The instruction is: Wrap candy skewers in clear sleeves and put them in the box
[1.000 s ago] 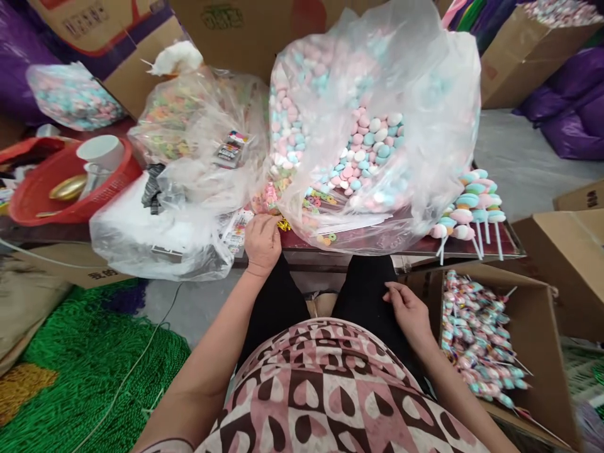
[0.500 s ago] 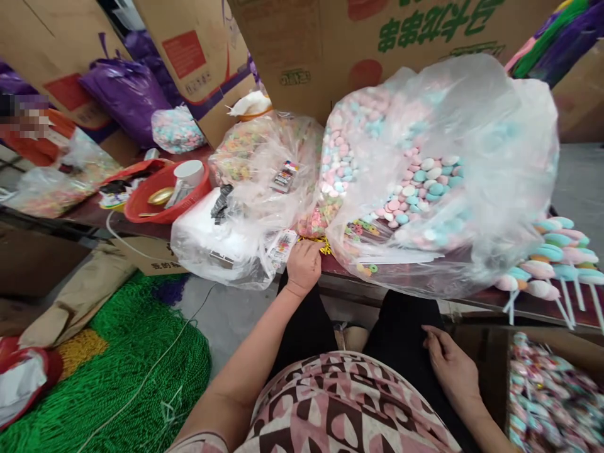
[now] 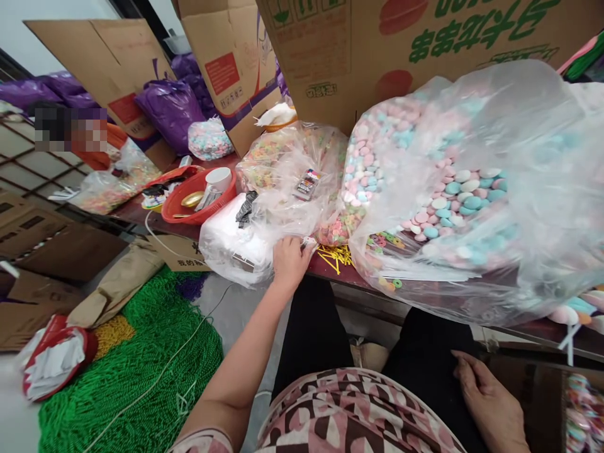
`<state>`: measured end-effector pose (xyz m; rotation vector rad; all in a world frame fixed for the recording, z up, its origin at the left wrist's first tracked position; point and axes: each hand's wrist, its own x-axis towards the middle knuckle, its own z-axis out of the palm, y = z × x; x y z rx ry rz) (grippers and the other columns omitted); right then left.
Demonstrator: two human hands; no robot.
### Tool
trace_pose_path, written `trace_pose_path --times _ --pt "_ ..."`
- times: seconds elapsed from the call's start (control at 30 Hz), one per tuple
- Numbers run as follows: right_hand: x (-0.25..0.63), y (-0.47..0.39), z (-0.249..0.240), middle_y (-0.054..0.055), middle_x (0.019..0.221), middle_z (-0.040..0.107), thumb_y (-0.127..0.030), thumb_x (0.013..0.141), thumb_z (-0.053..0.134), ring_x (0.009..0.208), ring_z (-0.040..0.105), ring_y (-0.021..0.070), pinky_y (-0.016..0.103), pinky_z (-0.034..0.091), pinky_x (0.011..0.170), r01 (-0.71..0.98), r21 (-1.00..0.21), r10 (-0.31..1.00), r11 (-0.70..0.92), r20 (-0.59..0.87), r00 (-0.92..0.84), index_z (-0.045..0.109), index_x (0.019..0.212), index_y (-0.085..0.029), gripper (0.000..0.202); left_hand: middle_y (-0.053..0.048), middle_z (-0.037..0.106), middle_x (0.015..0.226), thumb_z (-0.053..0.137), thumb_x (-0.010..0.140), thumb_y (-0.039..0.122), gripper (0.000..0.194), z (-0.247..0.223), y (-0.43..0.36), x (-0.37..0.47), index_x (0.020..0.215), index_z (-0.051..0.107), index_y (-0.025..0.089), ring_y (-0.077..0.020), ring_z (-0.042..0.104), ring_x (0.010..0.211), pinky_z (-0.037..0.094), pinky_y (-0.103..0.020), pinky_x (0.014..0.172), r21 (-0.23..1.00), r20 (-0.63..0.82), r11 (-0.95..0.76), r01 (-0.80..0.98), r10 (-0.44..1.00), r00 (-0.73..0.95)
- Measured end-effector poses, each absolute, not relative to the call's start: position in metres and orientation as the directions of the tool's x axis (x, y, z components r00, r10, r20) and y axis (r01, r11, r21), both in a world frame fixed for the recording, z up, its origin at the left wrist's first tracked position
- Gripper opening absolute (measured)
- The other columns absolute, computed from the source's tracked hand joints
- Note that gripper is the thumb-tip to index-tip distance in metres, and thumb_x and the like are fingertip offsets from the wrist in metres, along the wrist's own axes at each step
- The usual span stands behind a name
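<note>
My left hand (image 3: 291, 261) is at the table's front edge, its fingers closed on a small printed label (image 3: 309, 242) that shows at the fingertips. Just right of it lie yellow twist ties (image 3: 336, 257). A clear bag of white packets (image 3: 236, 242) is on its left, and a bag of colourful ring-shaped pieces (image 3: 287, 157) stands behind. My right hand (image 3: 491, 396) rests by my right thigh with bent fingers; whether it holds anything is hard to see. A large clear bag of pink, white and blue candies (image 3: 453, 195) fills the table's right part.
A red basket (image 3: 177, 204) with a white cup (image 3: 218, 179) stands at the left. Cardboard boxes (image 3: 311, 69) rise behind the bags. Green strands (image 3: 141, 365) cover the floor at lower left. Another person's orange sleeve (image 3: 94, 148) shows at the far left.
The view has turned left, so things sit further right. My left hand has moved left off the shiny ties, onto the label; more yellow ties show. My right hand stays by the thigh.
</note>
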<state>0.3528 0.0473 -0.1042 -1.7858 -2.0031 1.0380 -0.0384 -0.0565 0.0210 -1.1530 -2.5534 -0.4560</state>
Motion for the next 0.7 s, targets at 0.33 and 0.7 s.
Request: trace_pose_path --times 0.33,0.7 --pt "0.355 0.048 -0.103 0.004 0.062 0.073 -0.059 0.067 0.047 0.063 0.072 0.0302 0.038 0.054 0.055 0.743 -0.669 0.948 -0.013 -0.244 -0.203 0.072 0.089 -0.025 0.047 -0.01 0.067 0.089 0.053 0.09 0.025 0.017 0.004 -0.05 -0.071 0.08 0.065 0.018 -0.0246 0.061 0.089 0.043 -0.036 0.077 0.197 0.342 0.652 0.732 0.654 -0.675" --pt "0.353 0.049 -0.098 0.005 0.065 0.073 -0.059 0.066 0.046 0.063 0.07 0.029 0.039 0.055 0.059 0.753 -0.657 0.94 -0.033 -0.276 -0.199 0.071 0.093 -0.023 0.052 -0.013 0.068 0.092 0.056 0.089 0.036 0.023 0.01 -0.058 -0.063 0.086 0.064 0.016 -0.0278 0.06 0.09 0.04 -0.037 0.078 0.12 0.313 0.696 0.708 0.65 -0.692"
